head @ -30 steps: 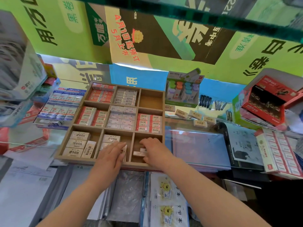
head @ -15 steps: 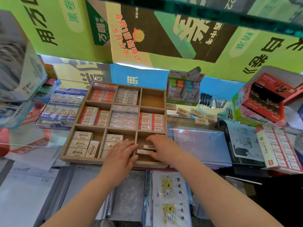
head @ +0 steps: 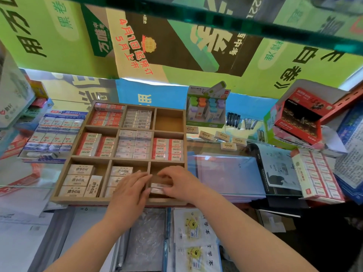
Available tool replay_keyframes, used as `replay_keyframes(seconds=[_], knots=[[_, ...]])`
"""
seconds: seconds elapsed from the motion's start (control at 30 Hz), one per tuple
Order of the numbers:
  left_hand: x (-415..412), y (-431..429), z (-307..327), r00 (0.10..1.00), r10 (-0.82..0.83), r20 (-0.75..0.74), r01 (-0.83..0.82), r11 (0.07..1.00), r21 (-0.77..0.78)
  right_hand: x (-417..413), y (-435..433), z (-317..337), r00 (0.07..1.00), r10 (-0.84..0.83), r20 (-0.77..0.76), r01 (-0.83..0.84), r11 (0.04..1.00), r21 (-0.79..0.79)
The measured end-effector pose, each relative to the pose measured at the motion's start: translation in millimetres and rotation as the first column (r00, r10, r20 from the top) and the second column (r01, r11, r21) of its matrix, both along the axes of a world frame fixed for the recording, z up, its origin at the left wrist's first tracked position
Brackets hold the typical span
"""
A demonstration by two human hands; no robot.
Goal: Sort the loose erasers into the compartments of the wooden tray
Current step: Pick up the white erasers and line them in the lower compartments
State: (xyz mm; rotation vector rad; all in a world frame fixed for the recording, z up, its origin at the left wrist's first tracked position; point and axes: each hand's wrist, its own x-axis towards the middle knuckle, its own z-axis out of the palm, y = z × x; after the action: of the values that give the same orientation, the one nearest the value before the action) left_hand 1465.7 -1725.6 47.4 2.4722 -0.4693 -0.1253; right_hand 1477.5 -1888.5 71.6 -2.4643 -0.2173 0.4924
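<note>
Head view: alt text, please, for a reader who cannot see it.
The right hand grips white erasers in the near-right compartment of a wooden tray, the left hand flat beside it. Several tan erasers lie loose right of the tray.

On the poster (head: 133, 54) at the far edge of the counter (head: 245, 190), "4月1日起预订 5月上市" is printed in red, upside down, with "中考" in white to its right. "2B" is marked on the red-and-white erasers (head: 107, 115) in the far-left compartment of the wooden tray (head: 117, 201), and on those in its middle row. "2B" is also printed on the blue box (head: 64, 113) at the tray's left edge. A handwritten "5" is seen on the blue sheet (head: 225, 173) right of the tray. "学本" is printed on the booklets (head: 194, 228) below the counter's near edge.
</note>
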Motion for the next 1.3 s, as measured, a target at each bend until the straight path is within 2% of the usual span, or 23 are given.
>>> replay_keyframes(seconds=[0.1, 0.17, 0.23, 0.3, 0.37, 0.4, 0.5, 0.63, 0.7, 0.83, 0.97, 1.07, 1.23, 1.3], knots=[[1.6, -15.2, 4.4, 0.997, -0.009, 0.08, 0.006, 0.999, 0.036, 0.8, -26.4, 5.0, 0.948, -0.286, 0.143, 0.256, 0.947, 0.194], [3.8, -31.4, 7.4, 0.991, -0.034, 0.126, 0.031, 0.999, 0.024, 3.1, -54.4, 3.7, 0.876, -0.435, 0.208, 0.391, 0.894, 0.221], [3.5, -52.4, 4.9, 0.986, -0.116, 0.122, 0.113, 0.993, 0.028, 5.1, -89.8, -4.4, 0.828, -0.525, 0.198, 0.503, 0.851, 0.152], [0.9, -71.9, 2.7, 0.975, -0.19, 0.119, 0.183, 0.981, 0.069, 5.3, -124.1, -16.7, 0.809, -0.569, 0.15, 0.575, 0.818, 0.002], [-3.7, -87.2, -1.4, 0.963, -0.237, 0.124, 0.223, 0.967, 0.122, 3.7, -154.0, -28.4, 0.808, -0.578, 0.114, 0.589, 0.797, -0.135], [-5.5, -92.5, -3.0, 0.95, -0.256, 0.176, 0.225, 0.958, 0.179, 4.6, -165.7, -32.9, 0.816, -0.571, 0.095, 0.578, 0.798, -0.171], [-6.4, -96.4, -3.8, 0.927, -0.254, 0.275, 0.172, 0.941, 0.29, 16.8, -190.6, -38.8, 0.826, -0.56, 0.07, 0.562, 0.805, -0.191], [-7.1, -97.1, -0.1, 0.951, -0.243, 0.193, 0.174, 0.932, 0.32, 45.5, -203.2, -40.0, 0.852, -0.515, 0.092, 0.522, 0.824, -0.222], [-7.4, -98.9, 2.5, 0.968, -0.204, 0.147, 0.16, 0.951, 0.265, 52.8, -201.3, -43.6, 0.871, -0.478, 0.115, 0.49, 0.826, -0.277], [-9.1, -98.0, 1.6, 0.944, -0.222, 0.242, 0.137, 0.935, 0.326, 46.9, -190.5, -53.8, 0.839, -0.495, 0.227, 0.54, 0.808, -0.236], [-9.1, -98.9, -0.5, 0.94, -0.202, 0.274, 0.098, 0.932, 0.348, 38.7, -186.6, -57.8, 0.871, -0.365, 0.33, 0.459, 0.842, -0.281], [-8.3, -99.1, -0.2, 0.934, -0.208, 0.291, 0.094, 0.928, 0.361, 39.1, -187.6, -53.7, 0.897, -0.298, 0.327, 0.403, 0.853, -0.331], [-9.2, -99.6, -1.1, 0.936, -0.209, 0.284, 0.109, 0.938, 0.33, 26.0, -182.5, -55.4, 0.898, -0.346, 0.273, 0.402, 0.896, -0.188], [-8.9, -99.6, 0.2, 0.936, -0.217, 0.276, 0.116, 0.933, 0.339, 25.2, -184.7, -53.6, 0.836, -0.445, 0.322, 0.493, 0.866, -0.082]])
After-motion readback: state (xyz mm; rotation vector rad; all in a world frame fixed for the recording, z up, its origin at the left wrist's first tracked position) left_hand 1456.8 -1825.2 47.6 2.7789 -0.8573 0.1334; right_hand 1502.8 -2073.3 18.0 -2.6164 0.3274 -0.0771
